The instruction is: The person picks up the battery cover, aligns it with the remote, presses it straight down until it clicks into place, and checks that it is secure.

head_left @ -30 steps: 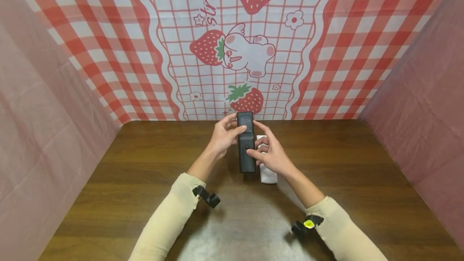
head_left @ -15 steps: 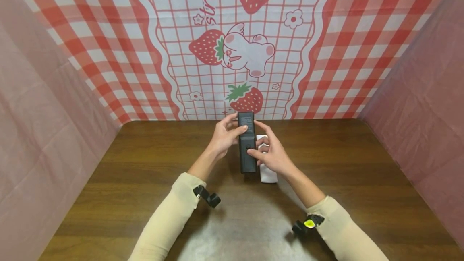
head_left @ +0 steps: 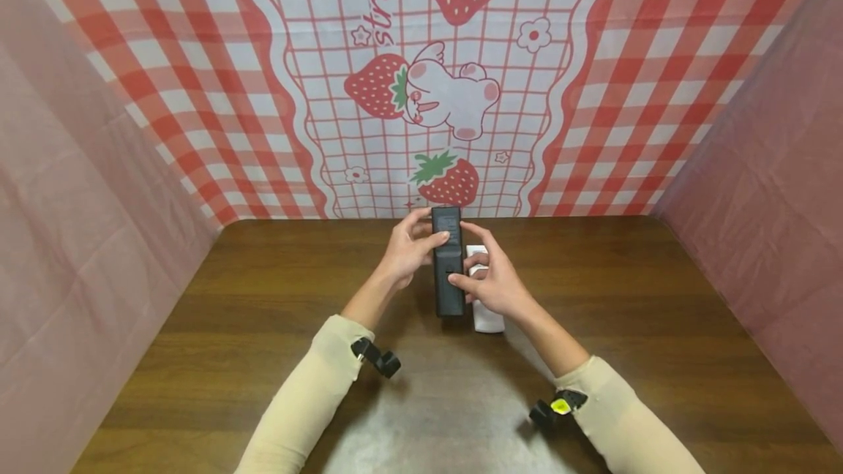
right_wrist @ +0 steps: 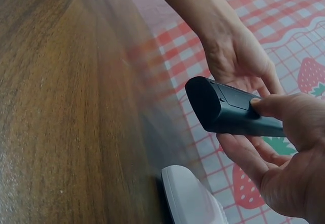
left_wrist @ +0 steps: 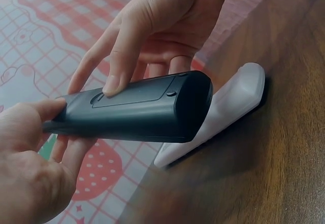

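A black remote control is held up over the table with its back and battery cover facing me. My left hand grips its far half, thumb across the back and fingers behind. My right hand holds the nearer half; its thumb presses at the small latch of the cover, and its other fingers reach round the side. The cover sits in place in the left wrist view. Just below and to the right lies a white remote control, partly hidden behind my right hand.
The brown wooden table ends at a wall cloth with red checks and strawberries. Pink cloth hangs on both sides. Each sleeve carries a black wrist mount, the left mount and the right mount.
The black remote control has dipped very slightly along with both hands. The right thumb stays at the cover's latch, and the white remote control has not moved.
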`<move>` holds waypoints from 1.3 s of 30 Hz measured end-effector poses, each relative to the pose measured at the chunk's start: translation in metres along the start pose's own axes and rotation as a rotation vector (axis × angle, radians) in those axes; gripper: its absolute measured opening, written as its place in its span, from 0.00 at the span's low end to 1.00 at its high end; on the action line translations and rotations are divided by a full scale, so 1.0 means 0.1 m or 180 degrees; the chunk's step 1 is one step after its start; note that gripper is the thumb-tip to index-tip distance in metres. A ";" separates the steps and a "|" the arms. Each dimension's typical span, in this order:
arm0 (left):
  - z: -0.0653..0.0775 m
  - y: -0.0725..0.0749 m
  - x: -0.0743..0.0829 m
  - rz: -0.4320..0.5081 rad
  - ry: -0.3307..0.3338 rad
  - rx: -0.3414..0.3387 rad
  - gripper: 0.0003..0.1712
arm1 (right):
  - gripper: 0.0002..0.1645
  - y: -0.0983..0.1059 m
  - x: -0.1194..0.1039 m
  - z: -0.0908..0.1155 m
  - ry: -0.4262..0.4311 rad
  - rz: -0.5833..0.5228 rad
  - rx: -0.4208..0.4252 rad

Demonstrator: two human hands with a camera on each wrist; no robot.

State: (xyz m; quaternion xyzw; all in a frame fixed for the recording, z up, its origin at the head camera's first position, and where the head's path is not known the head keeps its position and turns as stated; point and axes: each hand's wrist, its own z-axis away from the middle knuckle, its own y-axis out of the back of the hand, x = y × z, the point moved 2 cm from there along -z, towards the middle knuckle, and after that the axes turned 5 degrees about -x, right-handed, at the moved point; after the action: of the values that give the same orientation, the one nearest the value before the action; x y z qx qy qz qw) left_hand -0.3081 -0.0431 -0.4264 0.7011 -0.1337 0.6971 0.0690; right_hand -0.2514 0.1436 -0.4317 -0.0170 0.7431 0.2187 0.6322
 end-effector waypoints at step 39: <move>0.06 0.12 -0.01 -0.0442 0.0178 0.0085 0.35 | 0.55 -0.12 0.05 -0.04 -0.0176 0.0011 -0.0018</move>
State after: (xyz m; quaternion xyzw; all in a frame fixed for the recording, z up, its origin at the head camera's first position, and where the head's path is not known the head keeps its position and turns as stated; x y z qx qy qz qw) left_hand -0.3056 -0.0560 -0.4285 0.6898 -0.0734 0.7116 0.1116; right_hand -0.2526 0.1325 -0.4401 -0.0115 0.7248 0.2223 0.6521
